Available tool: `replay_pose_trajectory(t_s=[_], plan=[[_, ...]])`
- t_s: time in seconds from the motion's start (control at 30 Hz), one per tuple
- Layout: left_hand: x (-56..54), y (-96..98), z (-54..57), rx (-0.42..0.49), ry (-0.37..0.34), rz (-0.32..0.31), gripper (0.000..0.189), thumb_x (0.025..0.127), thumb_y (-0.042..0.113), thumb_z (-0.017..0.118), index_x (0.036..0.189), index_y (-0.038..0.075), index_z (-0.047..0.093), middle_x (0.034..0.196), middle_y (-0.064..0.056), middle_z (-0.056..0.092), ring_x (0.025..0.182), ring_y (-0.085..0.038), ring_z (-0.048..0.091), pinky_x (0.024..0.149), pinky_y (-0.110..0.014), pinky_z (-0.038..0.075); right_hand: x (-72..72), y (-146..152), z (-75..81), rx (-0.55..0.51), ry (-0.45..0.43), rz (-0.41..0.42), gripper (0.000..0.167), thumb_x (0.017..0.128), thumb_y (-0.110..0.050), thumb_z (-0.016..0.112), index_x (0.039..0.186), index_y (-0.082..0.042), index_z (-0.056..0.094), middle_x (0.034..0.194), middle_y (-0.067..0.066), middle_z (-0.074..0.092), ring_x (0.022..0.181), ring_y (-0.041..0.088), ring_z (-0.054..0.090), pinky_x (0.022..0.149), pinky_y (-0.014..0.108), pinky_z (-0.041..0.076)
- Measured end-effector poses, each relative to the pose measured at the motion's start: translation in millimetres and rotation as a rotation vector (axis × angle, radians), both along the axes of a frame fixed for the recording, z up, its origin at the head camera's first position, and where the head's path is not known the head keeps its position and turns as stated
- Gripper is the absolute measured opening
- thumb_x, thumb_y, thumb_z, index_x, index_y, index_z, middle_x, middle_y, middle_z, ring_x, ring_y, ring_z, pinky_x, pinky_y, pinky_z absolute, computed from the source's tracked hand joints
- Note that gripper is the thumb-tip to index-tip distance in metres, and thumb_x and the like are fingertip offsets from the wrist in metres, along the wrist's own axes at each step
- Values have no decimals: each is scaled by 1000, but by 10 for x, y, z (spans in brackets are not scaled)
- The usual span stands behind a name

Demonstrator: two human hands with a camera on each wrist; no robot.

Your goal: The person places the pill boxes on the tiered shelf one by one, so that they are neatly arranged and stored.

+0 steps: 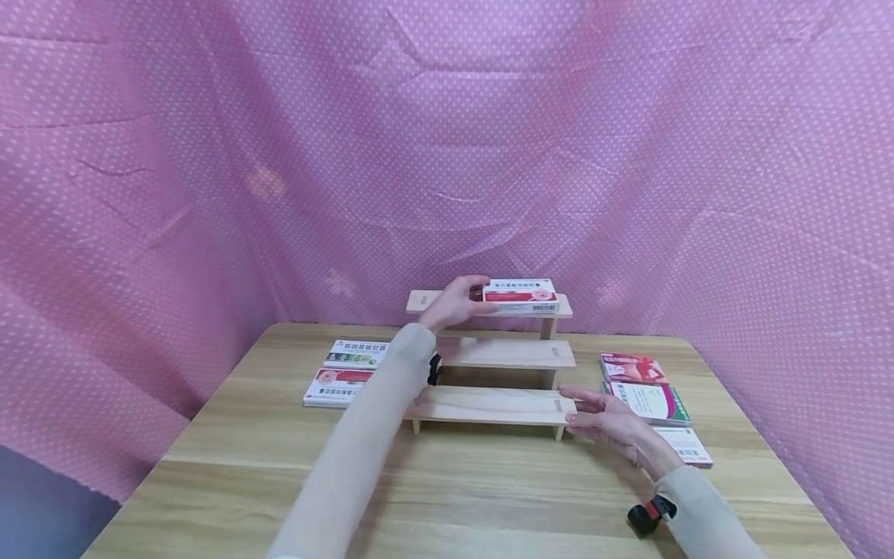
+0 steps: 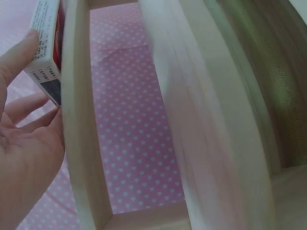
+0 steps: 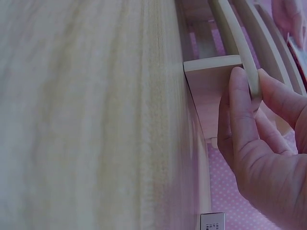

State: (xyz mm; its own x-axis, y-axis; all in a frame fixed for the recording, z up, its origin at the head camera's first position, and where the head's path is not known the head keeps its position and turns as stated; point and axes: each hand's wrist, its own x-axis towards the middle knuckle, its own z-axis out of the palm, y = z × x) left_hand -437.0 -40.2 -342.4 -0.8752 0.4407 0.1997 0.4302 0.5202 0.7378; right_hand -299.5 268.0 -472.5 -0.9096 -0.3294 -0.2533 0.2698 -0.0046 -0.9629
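A three-tier wooden display rack (image 1: 503, 400) stands on the table, its steps rising toward the back. On its top step lies a white and red medicine box (image 1: 520, 296), toward the right. My left hand (image 1: 457, 301) holds the left end of this box, thumb on one long side and fingers at the other. The left wrist view shows the same box (image 2: 45, 52) at the thumb tip, beside the top board. My right hand (image 1: 615, 425) pinches the right end of the bottom step, thumb above and fingers below, as the right wrist view shows on the board (image 3: 247, 72).
Left of the rack lie a green and white box (image 1: 355, 354) and a red and white box (image 1: 335, 386), partly behind my left forearm. Along the right are a red box (image 1: 634, 368), a green and magenta box (image 1: 649, 402) and a white box (image 1: 684, 445). A pink dotted cloth (image 1: 447, 155) hangs behind.
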Motion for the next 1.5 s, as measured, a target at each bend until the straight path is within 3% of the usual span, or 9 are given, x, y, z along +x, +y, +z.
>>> replay_pose_trajectory(t_s=[0.2,0.53,0.9,1.17,1.5], plan=[[-33,48,-7,19,-31,-41,67,89,25,73,146,4,44,134,-13,58,120,-26,57,106,-37,48,15,-9,3,21,11,-10,65,91,-6,68,149,-3,38,139,20,50,106,17,65,97,36,56],[-41,75,2,-36,-17,-36,69,89,30,73,146,6,44,137,-13,56,123,-25,53,110,-38,44,28,-17,24,36,16,-15,65,91,-9,67,149,-4,37,147,25,42,106,17,65,97,36,56],[-72,66,-10,-34,-31,-45,73,87,32,74,147,7,42,140,-14,53,129,-30,50,113,-41,42,21,-21,8,14,21,-6,66,92,-6,66,150,-1,35,139,18,49,106,16,64,98,36,55],[-66,62,1,-38,-35,-28,74,86,32,76,148,8,42,142,-12,52,128,-25,49,114,-39,41,20,-25,-17,-5,40,16,66,92,-4,65,150,0,34,134,15,51,106,16,64,98,35,56],[-74,-39,-20,94,-62,-30,80,84,40,76,148,10,40,146,-9,50,134,-26,47,114,-40,41,49,-42,22,4,46,17,69,91,-3,65,150,2,31,134,19,49,104,17,64,98,34,55]])
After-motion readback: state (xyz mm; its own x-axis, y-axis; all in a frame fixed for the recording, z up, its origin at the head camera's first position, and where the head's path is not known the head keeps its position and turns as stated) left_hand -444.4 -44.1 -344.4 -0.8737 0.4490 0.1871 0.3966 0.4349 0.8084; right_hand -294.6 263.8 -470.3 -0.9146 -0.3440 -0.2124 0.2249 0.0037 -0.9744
